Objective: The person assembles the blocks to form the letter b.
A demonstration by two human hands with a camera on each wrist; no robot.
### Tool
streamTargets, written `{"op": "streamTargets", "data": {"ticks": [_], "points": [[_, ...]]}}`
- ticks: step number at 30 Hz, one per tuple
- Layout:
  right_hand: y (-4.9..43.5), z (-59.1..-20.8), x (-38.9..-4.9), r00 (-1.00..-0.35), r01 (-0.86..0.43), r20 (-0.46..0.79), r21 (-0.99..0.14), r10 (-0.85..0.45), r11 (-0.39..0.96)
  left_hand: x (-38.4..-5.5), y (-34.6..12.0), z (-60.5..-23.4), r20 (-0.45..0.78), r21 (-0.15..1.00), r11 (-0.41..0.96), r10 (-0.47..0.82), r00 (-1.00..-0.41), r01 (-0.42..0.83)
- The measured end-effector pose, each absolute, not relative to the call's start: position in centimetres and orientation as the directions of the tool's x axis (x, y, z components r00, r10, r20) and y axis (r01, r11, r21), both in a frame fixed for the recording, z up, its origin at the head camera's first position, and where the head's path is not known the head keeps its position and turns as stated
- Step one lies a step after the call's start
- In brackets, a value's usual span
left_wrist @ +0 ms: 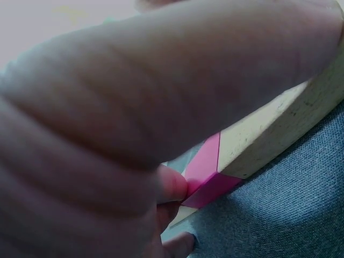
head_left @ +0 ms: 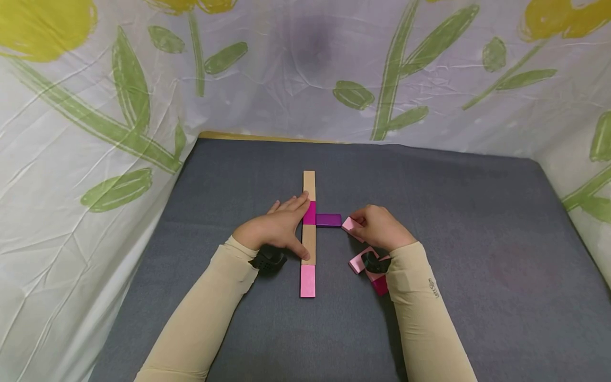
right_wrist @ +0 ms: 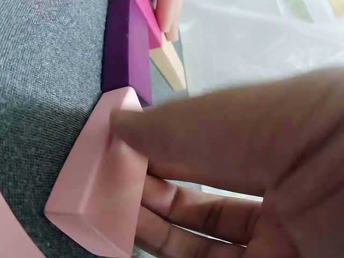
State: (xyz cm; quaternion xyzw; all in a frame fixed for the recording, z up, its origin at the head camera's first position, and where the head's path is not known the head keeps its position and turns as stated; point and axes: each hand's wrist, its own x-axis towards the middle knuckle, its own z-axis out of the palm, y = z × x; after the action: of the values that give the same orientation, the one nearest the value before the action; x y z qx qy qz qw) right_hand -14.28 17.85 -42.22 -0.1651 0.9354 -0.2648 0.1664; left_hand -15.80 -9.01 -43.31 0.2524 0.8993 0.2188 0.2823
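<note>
A straight row of blocks runs away from me in the head view: a pink block (head_left: 307,281) nearest, a plain wooden block (head_left: 309,239), a magenta block (head_left: 310,213), another wooden block (head_left: 309,184) farthest. My left hand (head_left: 281,225) rests along the row's left side, fingers spread, thumb on the nearer wooden block and a fingertip touching the magenta one. From the magenta block a purple block (head_left: 328,220) sticks out to the right. My right hand (head_left: 382,228) pinches a light pink block (right_wrist: 102,177), set at an angle, its corner at the purple block's end.
Several loose blocks, a light pink block (head_left: 357,262) and a dark magenta block (head_left: 380,285) among them, lie partly hidden under my right wrist. A grey cloth (head_left: 477,223) covers the table. Behind it hangs a white sheet (head_left: 296,95) with printed flowers.
</note>
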Motion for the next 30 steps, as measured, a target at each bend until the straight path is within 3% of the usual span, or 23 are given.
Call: {"op": "streamTargets", "data": {"ticks": [17,25,30], "points": [[20.0,-41.2,-13.2,-0.906,-0.14,-0.278,-0.514,-0.318,0.847,-15.8,-8.9,-43.3,-0.405,0.537,0.781,0.569,-0.715,0.318],[20.7,-40.7,-10.8,-0.906,-0.023,-0.372,-0.429,-0.2,0.903,-15.8,-8.9,-43.4,-0.412,0.532,0.786,0.565,-0.715,0.314],[20.5,-41.0,-8.8,-0.927,0.015,-0.352,-0.387,-0.133,0.922,-15.7,-9.0,-43.5,-0.415,0.537,0.786,0.564,-0.714,0.308]]}}
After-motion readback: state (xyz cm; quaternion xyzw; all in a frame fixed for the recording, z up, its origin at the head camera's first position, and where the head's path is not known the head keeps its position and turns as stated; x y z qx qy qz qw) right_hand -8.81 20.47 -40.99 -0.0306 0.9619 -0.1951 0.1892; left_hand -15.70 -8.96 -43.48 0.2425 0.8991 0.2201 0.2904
